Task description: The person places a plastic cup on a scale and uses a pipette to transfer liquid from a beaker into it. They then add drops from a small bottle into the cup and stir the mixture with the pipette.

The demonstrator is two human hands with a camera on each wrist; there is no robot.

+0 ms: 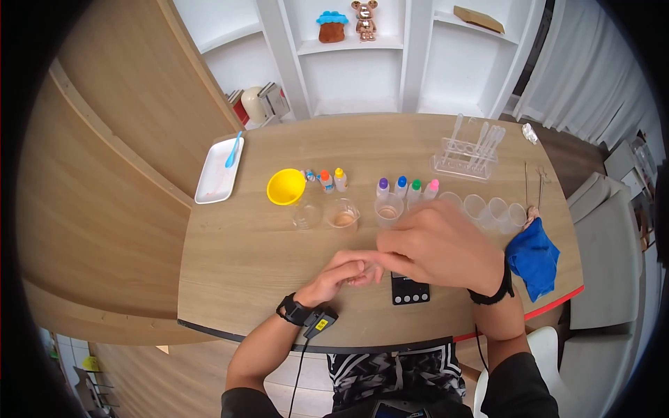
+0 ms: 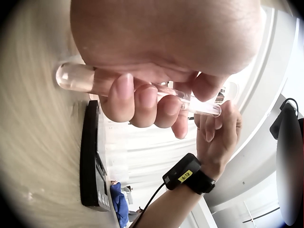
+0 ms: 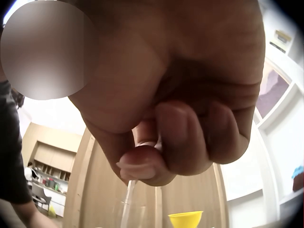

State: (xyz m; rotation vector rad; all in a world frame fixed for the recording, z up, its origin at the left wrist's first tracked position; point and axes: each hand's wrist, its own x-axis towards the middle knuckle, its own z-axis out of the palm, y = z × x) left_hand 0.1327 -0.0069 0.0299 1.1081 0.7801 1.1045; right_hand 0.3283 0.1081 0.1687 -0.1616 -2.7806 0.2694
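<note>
My left hand point(image 1: 336, 276) grips a clear test tube point(image 2: 76, 78), its fingers wrapped round the middle. In the left wrist view the tube's rounded end points toward the table and its other end shows past the fingers. Above it, my right hand point(image 1: 446, 244) pinches a thin clear stem point(image 3: 127, 202) between thumb and fingertips. That stem runs downward in the right wrist view; its upper part is hidden in the hand. A black scale point(image 1: 411, 292) lies under the hands, partly covered by the right one.
Behind the hands stand a beaker point(image 1: 343, 217), a plastic cup point(image 1: 388, 211), several capped bottles point(image 1: 401, 187) and more cups point(image 1: 497, 211). A yellow bowl point(image 1: 286, 187) and white tray point(image 1: 209, 182) are left. A rack point(image 1: 463, 159) of droppers and a blue cloth point(image 1: 533, 258) are right.
</note>
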